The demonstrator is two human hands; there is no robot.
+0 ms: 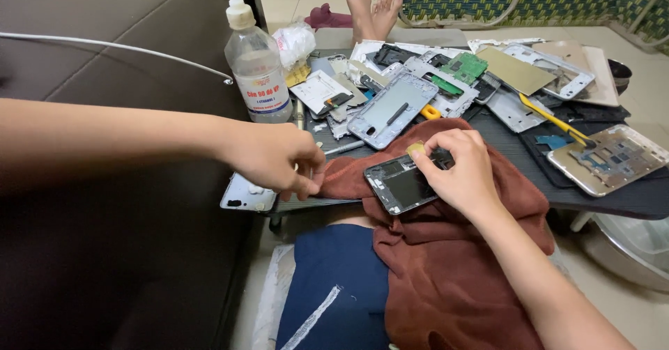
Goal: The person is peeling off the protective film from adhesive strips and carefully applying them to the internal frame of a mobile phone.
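Item: opened phone body point(402, 183), dark, back cover off, laid on a rust-brown towel point(446, 266) spread over the lap and the near edge of a low dark table point(627, 196).

Right hand point(460, 172): curled over the upper end of the phone body, thumb and forefinger pinched on a small yellowish piece point(416, 148) at its top corner. Whether the piece is being lifted out or pressed in cannot be told.

Left hand point(275, 158): closed loosely, fingertips nipping the towel's left edge just above a pale back cover point(244, 195) lying at the table's near left corner. Whether a small part or tool is gripped as well cannot be told.

Progress, as judged: disassembly is well advanced on this unit, the cover being off and the interior exposed; the board and frame are apparently still in place, so stripping is not finished.

Surroundings: a clear plastic bottle point(258, 64) with a white nozzle stands at the table's far left. Behind it, many stripped silver frames point(391, 109), a green circuit board point(465, 66) and a yellow-handled tool point(554, 120) are heaped, suggesting earlier units already taken apart.
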